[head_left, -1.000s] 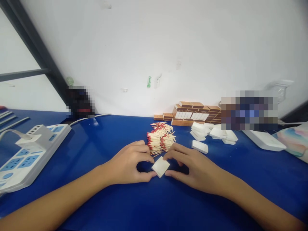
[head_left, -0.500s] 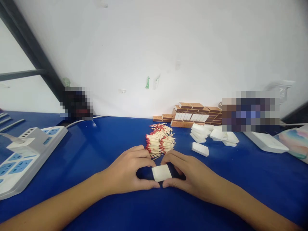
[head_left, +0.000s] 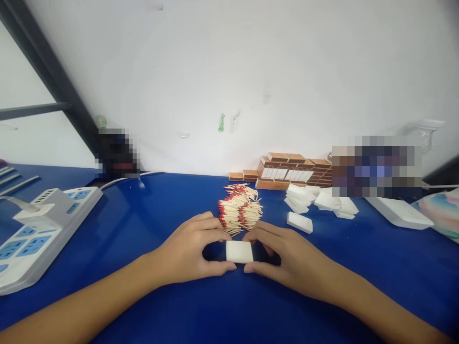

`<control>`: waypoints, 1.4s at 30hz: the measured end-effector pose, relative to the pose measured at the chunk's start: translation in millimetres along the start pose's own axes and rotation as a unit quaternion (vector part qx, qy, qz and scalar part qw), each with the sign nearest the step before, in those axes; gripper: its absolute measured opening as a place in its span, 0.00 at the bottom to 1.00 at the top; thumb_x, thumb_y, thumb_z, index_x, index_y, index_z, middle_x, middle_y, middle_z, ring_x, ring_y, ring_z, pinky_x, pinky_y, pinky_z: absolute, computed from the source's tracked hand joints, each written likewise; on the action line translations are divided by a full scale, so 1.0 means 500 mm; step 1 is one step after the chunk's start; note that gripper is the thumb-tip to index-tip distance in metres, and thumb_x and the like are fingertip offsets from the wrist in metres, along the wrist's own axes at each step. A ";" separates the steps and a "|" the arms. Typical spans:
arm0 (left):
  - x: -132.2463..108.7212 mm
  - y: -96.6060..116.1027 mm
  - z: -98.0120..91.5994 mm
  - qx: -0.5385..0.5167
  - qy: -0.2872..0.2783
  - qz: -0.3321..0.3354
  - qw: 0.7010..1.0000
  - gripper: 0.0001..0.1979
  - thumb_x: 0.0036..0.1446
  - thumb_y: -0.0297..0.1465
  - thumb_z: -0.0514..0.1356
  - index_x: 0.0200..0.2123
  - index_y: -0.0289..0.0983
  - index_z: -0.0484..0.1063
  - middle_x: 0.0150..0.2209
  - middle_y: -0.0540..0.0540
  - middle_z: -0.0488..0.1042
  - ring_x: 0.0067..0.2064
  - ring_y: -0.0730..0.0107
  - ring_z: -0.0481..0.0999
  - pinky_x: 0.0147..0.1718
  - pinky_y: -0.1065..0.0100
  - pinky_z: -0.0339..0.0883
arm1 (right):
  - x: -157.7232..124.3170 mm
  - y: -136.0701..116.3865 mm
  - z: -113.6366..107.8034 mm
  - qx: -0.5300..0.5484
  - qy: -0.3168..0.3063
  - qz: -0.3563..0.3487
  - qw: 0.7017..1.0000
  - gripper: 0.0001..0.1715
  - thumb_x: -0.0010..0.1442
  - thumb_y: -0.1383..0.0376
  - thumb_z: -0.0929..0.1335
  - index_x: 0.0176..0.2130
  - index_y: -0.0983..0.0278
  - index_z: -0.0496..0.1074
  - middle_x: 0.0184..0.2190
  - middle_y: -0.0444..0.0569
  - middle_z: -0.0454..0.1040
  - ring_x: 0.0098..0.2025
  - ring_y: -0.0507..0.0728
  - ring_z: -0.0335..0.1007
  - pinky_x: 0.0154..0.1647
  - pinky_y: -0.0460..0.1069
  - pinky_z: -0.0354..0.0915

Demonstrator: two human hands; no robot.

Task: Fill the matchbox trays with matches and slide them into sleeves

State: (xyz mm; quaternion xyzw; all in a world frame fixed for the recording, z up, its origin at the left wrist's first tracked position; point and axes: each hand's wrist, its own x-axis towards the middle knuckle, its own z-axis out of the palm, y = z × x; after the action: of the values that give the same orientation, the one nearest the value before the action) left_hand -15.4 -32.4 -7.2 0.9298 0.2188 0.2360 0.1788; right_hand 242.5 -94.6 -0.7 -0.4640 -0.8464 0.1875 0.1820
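Between my two hands is a small white matchbox tray (head_left: pixel 239 252), its long sides running left to right. My left hand (head_left: pixel 199 248) pinches its left end, thumb at the near edge and fingers at the far edge. At the right end my right hand (head_left: pixel 278 251) grips it the same way. Just beyond the tray lies a heap of red-tipped matches (head_left: pixel 240 210). A single white tray (head_left: pixel 300 222) rests to the right of the heap, with a pile of more white trays (head_left: pixel 299 197) behind it.
Brown matchboxes (head_left: pixel 287 165) are stacked along the white wall. A white power strip (head_left: pixel 53 229) with a plugged-in cable lies at left on the blue table (head_left: pixel 229 306). At right are a white box (head_left: pixel 399 212) and a colourful packet (head_left: pixel 439 210). Two areas are blurred out.
The tray has turned from slightly tilted to nearly square with the table edge and shifted a little away from me. Both hands have moved slightly with it.
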 end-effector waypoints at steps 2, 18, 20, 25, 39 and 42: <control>-0.001 0.000 0.001 -0.002 -0.005 -0.002 1.000 0.15 0.56 0.41 0.71 0.44 0.40 0.80 0.38 0.46 0.77 0.40 0.63 0.71 0.39 0.61 0.68 | 0.002 0.000 0.000 0.003 -0.008 -0.002 1.000 0.17 0.64 0.54 0.74 0.48 0.59 0.73 0.42 0.46 0.74 0.38 0.55 0.72 0.33 0.48 0.64; 0.001 -0.003 -0.001 -0.004 0.004 0.009 1.000 0.15 0.58 0.40 0.70 0.43 0.37 0.80 0.37 0.45 0.77 0.40 0.63 0.71 0.41 0.62 0.67 | 0.005 0.037 -0.012 -0.026 0.017 -0.014 0.999 0.11 0.66 0.57 0.73 0.45 0.59 0.74 0.38 0.45 0.74 0.34 0.54 0.71 0.33 0.48 0.62; 0.000 -0.003 0.000 -0.007 0.001 0.016 1.000 0.15 0.57 0.40 0.70 0.43 0.37 0.80 0.37 0.46 0.77 0.40 0.64 0.71 0.40 0.63 0.67 | 0.007 0.052 -0.017 -0.043 0.034 -0.002 0.998 0.07 0.69 0.59 0.71 0.43 0.60 0.74 0.37 0.46 0.74 0.33 0.54 0.70 0.33 0.48 0.62; -0.003 -0.001 0.001 -0.008 -0.001 0.020 1.000 0.16 0.57 0.40 0.71 0.43 0.36 0.80 0.37 0.46 0.77 0.40 0.64 0.71 0.40 0.63 0.67 | 0.012 0.076 -0.032 -0.072 0.098 0.068 0.990 0.08 0.70 0.62 0.67 0.38 0.60 0.74 0.31 0.44 0.72 0.29 0.53 0.65 0.32 0.49 0.61; 0.000 -0.002 0.005 -0.001 0.000 0.018 1.000 0.16 0.56 0.40 0.71 0.43 0.36 0.80 0.36 0.46 0.77 0.40 0.63 0.71 0.40 0.62 0.67 | 0.023 0.072 0.006 -0.067 0.088 0.051 0.993 0.06 0.70 0.60 0.69 0.42 0.61 0.72 0.37 0.46 0.69 0.32 0.53 0.66 0.33 0.50 0.62; 0.000 -0.003 0.006 0.001 0.003 0.020 1.000 0.16 0.57 0.40 0.71 0.44 0.36 0.80 0.37 0.46 0.78 0.40 0.63 0.72 0.41 0.62 0.68 | 0.030 0.075 0.009 -0.057 0.097 0.038 0.993 0.06 0.71 0.61 0.68 0.41 0.61 0.72 0.37 0.46 0.69 0.33 0.53 0.67 0.34 0.49 0.63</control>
State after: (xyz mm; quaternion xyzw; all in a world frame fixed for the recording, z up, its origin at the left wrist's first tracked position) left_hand -14.3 -31.6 -10.1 0.9335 0.2011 0.2417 0.1726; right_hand 260.0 -63.9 -20.9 -0.5213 -0.8160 0.1002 0.2290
